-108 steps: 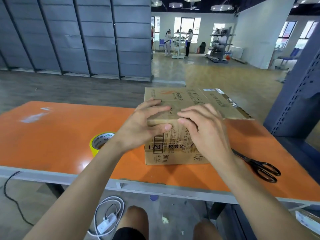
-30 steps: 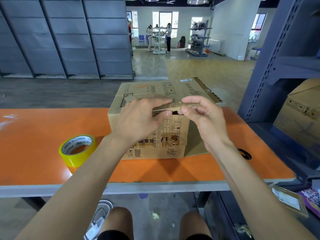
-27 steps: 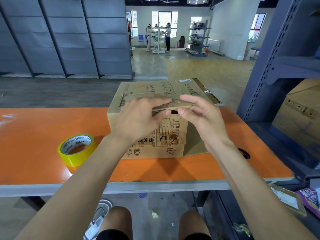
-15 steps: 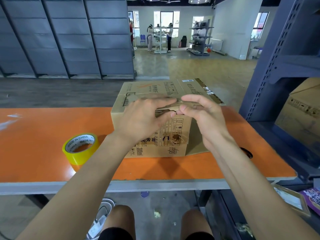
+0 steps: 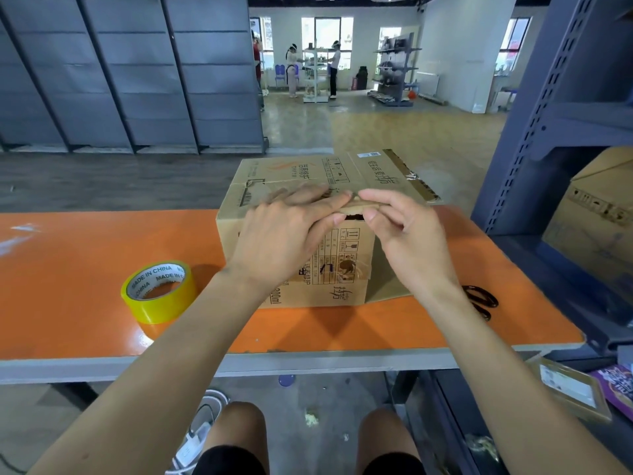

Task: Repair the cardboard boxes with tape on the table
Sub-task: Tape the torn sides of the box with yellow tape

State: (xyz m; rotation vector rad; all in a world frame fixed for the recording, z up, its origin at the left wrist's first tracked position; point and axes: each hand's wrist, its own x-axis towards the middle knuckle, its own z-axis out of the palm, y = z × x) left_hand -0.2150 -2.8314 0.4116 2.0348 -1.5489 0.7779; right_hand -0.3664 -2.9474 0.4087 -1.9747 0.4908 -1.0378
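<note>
A brown cardboard box [image 5: 308, 180] with printed labels stands on the orange table [image 5: 68, 269]. My left hand [image 5: 287, 234] lies flat on the near top flap, fingers straight, thumb against the box's front face. My right hand [image 5: 404, 231] pinches the near edge of the right top flap [image 5: 394, 176] between thumb and fingers; that flap juts out past the box to the right. A small dark gap shows under the flap edge between my hands. A roll of yellow tape [image 5: 158, 291] lies flat on the table, left of the box.
Black scissors [image 5: 479, 301] lie on the table right of the box, partly behind my right forearm. A blue metal rack [image 5: 548, 97] with another carton [image 5: 596, 214] stands at the right. A white cable [image 5: 202, 423] lies on the floor under the table.
Since the earliest frame the box sits turned, with a side flap showing. In the last second my hands have stayed on the near top edge, the right hand's fingers curling onto the flap.
</note>
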